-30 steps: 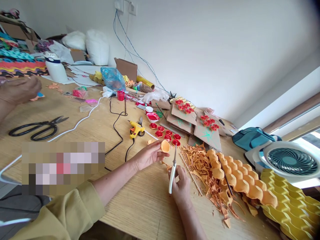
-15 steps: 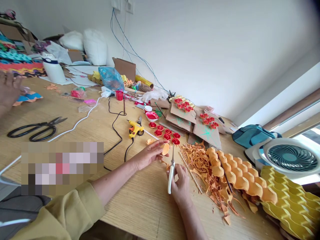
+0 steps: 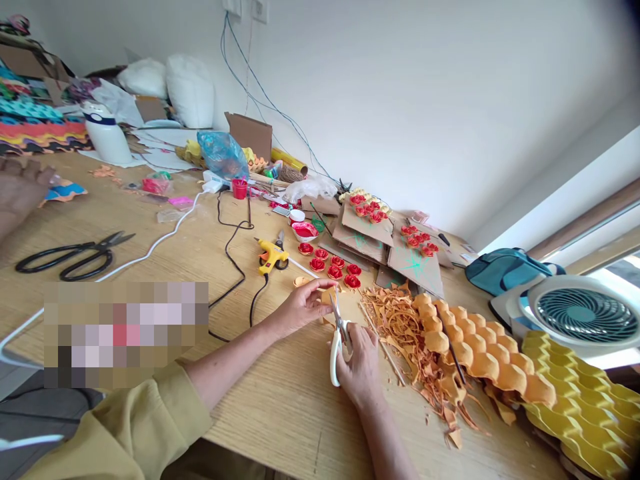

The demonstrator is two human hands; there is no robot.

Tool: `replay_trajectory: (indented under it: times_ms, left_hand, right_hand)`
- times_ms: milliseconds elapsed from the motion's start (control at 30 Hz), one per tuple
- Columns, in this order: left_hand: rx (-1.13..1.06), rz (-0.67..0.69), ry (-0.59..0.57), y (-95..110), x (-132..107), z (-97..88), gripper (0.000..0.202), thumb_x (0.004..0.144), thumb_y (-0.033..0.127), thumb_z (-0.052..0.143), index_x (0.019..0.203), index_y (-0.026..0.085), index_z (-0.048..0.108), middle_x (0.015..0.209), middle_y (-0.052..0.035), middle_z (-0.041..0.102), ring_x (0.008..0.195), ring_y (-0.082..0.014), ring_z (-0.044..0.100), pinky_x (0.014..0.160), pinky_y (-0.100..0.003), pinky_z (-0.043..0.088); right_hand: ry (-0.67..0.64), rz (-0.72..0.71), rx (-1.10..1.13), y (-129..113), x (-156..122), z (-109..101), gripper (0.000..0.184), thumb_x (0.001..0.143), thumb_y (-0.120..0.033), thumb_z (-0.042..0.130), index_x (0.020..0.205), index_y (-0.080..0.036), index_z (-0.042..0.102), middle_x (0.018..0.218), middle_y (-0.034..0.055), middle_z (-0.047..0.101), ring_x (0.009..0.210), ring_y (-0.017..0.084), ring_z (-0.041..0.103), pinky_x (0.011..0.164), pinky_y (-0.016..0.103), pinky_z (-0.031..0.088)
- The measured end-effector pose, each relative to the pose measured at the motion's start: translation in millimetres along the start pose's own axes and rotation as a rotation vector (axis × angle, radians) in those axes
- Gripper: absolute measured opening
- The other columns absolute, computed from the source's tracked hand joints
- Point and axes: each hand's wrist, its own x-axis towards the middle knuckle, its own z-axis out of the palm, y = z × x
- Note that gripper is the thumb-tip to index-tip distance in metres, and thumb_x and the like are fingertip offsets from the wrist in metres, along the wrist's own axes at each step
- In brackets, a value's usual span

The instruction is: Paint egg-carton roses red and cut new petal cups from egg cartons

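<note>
Between the thumb and fingers of my left hand is an orange egg-carton cup, partly covered by the fingers. My right hand grips white-handled scissors, their blades up against the cup's right side and the handles spread a little. Just beyond the hands lie several red paper roses. Another orange cup rests behind my left fingers. To the right spreads a heap of orange trimmings.
A yellow glue gun with a black cord lies left of the roses. Black-handled scissors are farther left, near another person's hand. Orange egg trays, a yellow tray and a fan stand right. Cardboard pieces are stacked behind.
The scissors have opened and tilted left, bringing their blades onto the orange cup. My left hand has turned the cup. At far left, the other person's hand has shifted down slightly.
</note>
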Motion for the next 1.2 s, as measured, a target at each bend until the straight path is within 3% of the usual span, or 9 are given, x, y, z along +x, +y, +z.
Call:
replay_trajectory:
  times_ms: [333, 700, 900, 1200]
  left_hand:
    - [0.114, 0.068, 0.003, -3.9, -0.5, 0.1, 0.051, 0.07, 0.029, 0.091, 0.115, 0.019, 0.071, 0.104, -0.004, 0.066, 0.089, -0.0168, 0.059, 0.083, -0.028, 0.047]
    - [0.108, 0.06, -0.041, -4.0, -0.2, -1.6, 0.051, 0.075, 0.029, 0.088, 0.121, 0.018, 0.067, 0.104, -0.0054, 0.068, 0.088, -0.0166, 0.061, 0.082, -0.028, 0.049]
    - [0.019, 0.133, 0.0, 3.1, 1.1, 2.6, 0.048, 0.074, 0.024, 0.089, 0.118, 0.02, 0.07, 0.119, -0.0081, 0.066, 0.103, -0.0196, 0.064, 0.093, -0.029, 0.051]
    - [-0.125, 0.013, 0.012, 6.3, -1.2, 1.8, 0.052, 0.078, 0.021, 0.086, 0.127, 0.025, 0.069, 0.122, -0.0064, 0.068, 0.111, -0.0212, 0.067, 0.098, -0.031, 0.051]
  right_hand:
    - [-0.021, 0.011, 0.012, 3.3, -0.2, 1.0, 0.015, 0.096, -0.032, 0.055, 0.086, -0.025, 0.047, 0.08, -0.0018, 0.057, 0.077, 0.02, 0.056, 0.088, 0.039, 0.04]
    - [0.01, -0.019, 0.066, 2.9, 0.2, 2.1, 0.022, 0.095, -0.027, 0.055, 0.076, -0.025, 0.044, 0.07, -0.0034, 0.053, 0.07, 0.018, 0.052, 0.077, 0.034, 0.042]
    - [0.035, -0.008, 0.106, 2.4, -1.1, 3.9, 0.029, 0.097, -0.03, 0.058, 0.072, -0.025, 0.044, 0.065, -0.0034, 0.052, 0.066, 0.017, 0.051, 0.07, 0.031, 0.042]
    - [0.073, 0.057, 0.111, 3.4, -0.5, 7.2, 0.028, 0.098, -0.027, 0.055, 0.072, -0.025, 0.044, 0.064, -0.0039, 0.052, 0.063, 0.016, 0.049, 0.065, 0.029, 0.04]
